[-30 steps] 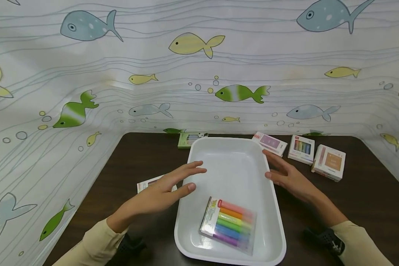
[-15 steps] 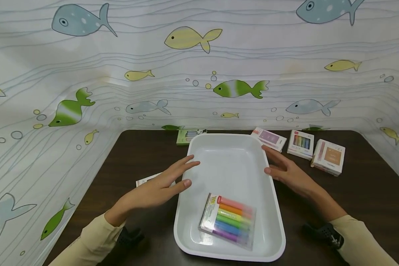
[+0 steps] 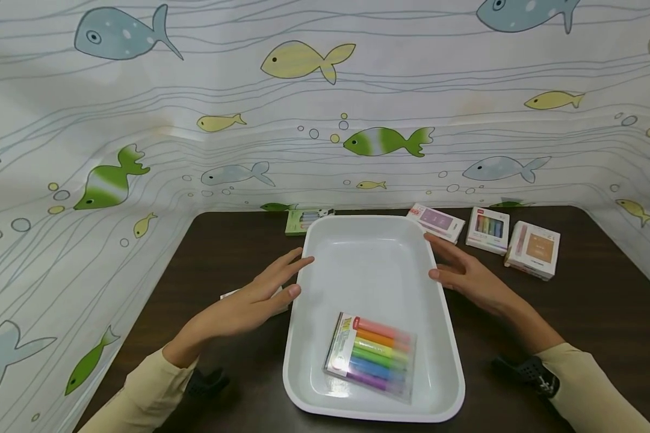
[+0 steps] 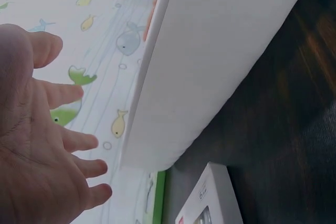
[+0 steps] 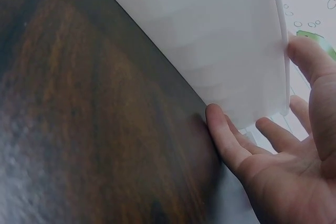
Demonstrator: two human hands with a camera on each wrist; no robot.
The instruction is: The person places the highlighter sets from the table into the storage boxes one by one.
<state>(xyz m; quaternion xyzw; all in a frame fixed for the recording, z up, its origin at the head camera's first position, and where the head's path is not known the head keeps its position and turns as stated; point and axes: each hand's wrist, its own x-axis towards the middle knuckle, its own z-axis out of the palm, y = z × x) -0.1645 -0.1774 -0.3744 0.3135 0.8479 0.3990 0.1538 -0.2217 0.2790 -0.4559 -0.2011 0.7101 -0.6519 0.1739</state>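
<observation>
A white rectangular tray [image 3: 365,264] stands on the dark table, holding a clear pack of coloured markers [image 3: 374,355] near its front end. Fingers spread, my left hand [image 3: 249,300] hovers just beside the tray's left rim; the left wrist view shows the palm and fingertips apart from the wall. My right hand [image 3: 471,279] is at the right side, its thumb at the rim and fairly straight fingertips along the outer wall [image 5: 210,40] in the right wrist view. Neither hand holds anything.
Partly hidden under my left hand lies a white box [image 4: 212,198]. A green box [image 3: 301,221] sits behind the tray. At the back right are a purple-labelled box [image 3: 437,221], a box with coloured sticks [image 3: 487,230] and an orange-labelled box [image 3: 533,249]. A fish-print sheet [image 3: 303,150] surrounds the table.
My left hand has drawn back leftward from over the tray to beside its rim. The right hand stays at the right rim. The head view has shifted slightly.
</observation>
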